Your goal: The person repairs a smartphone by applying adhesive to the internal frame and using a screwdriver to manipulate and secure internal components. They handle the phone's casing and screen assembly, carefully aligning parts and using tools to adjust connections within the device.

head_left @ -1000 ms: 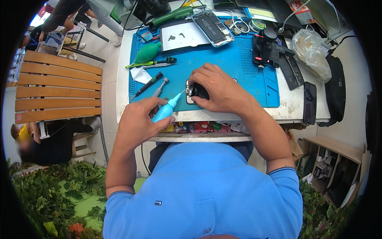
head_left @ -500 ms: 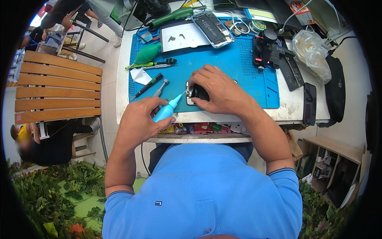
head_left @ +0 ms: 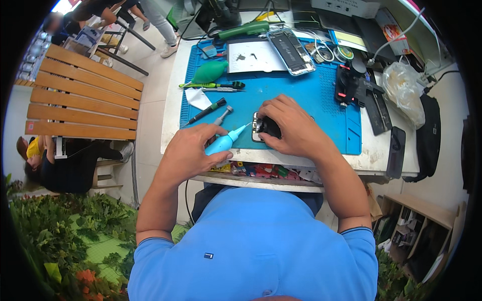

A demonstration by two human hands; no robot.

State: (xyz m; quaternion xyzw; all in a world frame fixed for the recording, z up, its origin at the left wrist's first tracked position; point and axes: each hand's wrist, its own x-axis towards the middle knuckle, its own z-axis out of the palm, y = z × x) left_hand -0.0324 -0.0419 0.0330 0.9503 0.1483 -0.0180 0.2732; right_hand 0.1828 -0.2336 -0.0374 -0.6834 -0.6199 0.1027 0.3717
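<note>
My left hand (head_left: 187,150) is closed round a light blue squeeze bottle (head_left: 220,145) with a thin needle tip. The tip points at the near-left end of a small phone screen assembly (head_left: 256,132) lying on the blue work mat (head_left: 321,131). Whether it touches is too fine to tell. My right hand (head_left: 296,128) grips that assembly, fingers on its far side and thumb on the near side, hiding most of it. A black part shows under the palm. Close to my left hand lie a grey-handled tool (head_left: 222,116) and a black and green screwdriver (head_left: 207,111).
Behind are a green air blower (head_left: 210,72), an opened phone (head_left: 292,53) and a white sheet (head_left: 248,61) bearing small dark parts. A black clamp fixture (head_left: 350,84) and a plastic bag (head_left: 401,90) stand right. An open drawer (head_left: 261,185) runs below the table's front edge.
The view has shifted, so the bench sits farther right and slightly lower in the picture. Both hands keep their holds, and the needle tip stays by the same end of the screen assembly.
</note>
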